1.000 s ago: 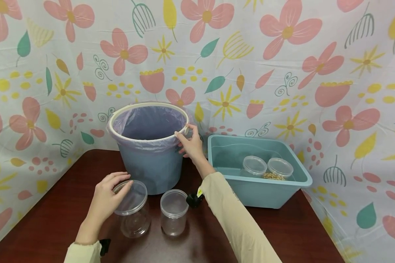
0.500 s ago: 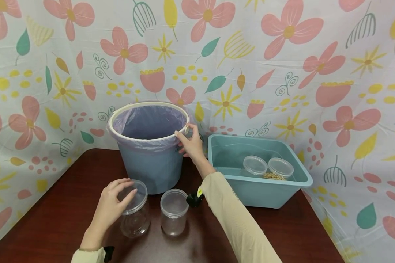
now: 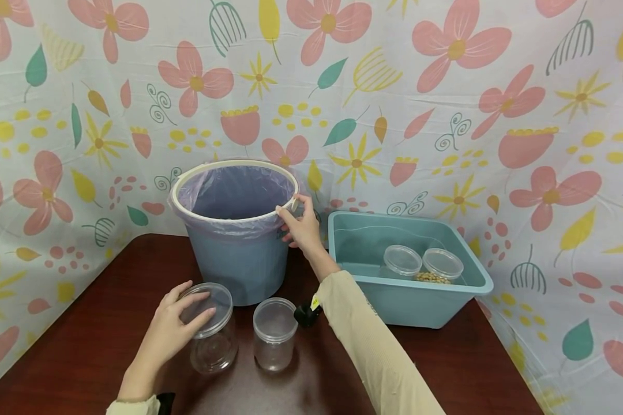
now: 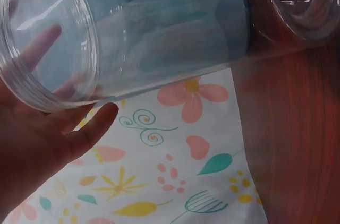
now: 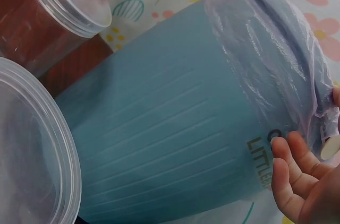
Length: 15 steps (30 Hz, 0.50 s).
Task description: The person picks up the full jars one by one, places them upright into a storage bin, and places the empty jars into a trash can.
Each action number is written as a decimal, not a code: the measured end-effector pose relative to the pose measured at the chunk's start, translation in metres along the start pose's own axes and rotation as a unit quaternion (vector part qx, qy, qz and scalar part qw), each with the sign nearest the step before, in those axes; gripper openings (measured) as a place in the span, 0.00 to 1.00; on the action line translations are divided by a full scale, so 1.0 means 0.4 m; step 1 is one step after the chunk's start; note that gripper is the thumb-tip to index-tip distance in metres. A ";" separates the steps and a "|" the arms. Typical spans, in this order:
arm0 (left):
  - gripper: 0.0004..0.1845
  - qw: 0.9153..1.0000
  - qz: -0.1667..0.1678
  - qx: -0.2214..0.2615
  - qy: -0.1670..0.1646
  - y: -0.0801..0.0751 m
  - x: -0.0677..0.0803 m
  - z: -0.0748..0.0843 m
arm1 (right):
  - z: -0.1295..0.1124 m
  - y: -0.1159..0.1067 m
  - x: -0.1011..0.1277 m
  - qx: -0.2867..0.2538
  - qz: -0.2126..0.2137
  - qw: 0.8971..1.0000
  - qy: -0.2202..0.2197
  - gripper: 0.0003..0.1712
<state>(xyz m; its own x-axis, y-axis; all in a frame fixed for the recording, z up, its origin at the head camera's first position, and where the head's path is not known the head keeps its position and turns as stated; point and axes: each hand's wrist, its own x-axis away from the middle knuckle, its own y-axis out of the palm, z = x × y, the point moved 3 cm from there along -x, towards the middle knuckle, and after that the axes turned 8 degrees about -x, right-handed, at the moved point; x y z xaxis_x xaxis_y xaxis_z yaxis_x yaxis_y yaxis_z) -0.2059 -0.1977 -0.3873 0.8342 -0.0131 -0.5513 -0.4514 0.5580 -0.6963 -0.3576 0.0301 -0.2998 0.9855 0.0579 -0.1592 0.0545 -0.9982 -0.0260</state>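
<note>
Bin rim (image 3: 233, 220) clamped between thumb and index finger of right hand (image 3: 304, 227). Blue bin (image 3: 244, 265), bag-lined, stood upright toward back of bench (image 3: 93, 328). Left hand (image 3: 166, 328) held at lid (image 3: 219, 308) of larger clear jar (image 3: 214, 351), fingers apart; contact cannot be told. Smaller clear jar (image 3: 274, 343) placed just beside, upright. Blue tub (image 3: 410, 308) set right of bin, two lidded containers (image 3: 402, 260) held inside.
</note>
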 end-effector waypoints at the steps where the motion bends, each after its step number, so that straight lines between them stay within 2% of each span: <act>1: 0.17 1.000 -0.008 0.001 -0.006 -0.001 0.001 0.000 | 0.000 -0.001 0.000 -0.001 0.000 1.000 0.000 0.32; 5: 0.20 0.999 -0.030 0.008 -0.021 -0.008 0.005 0.001 | -0.001 -0.002 0.000 0.001 0.001 1.000 0.003 0.32; 11: 0.21 0.999 -0.021 0.012 -0.030 -0.013 0.009 -0.009 | -0.002 0.000 0.003 0.002 0.002 1.000 0.008 0.31; 15: 0.24 0.999 -0.033 0.018 -0.039 -0.009 0.009 -0.015 | -0.005 -0.001 0.005 0.004 0.004 1.000 0.005 0.31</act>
<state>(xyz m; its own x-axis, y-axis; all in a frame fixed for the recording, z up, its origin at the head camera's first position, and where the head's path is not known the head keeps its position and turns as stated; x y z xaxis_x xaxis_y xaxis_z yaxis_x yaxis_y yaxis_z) -0.2034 -0.2046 -0.3895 0.8844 0.0135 -0.4665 -0.3844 0.5879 -0.7118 -0.3554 0.0306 -0.2984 0.9875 0.0491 -0.1496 0.0448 -0.9985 -0.0318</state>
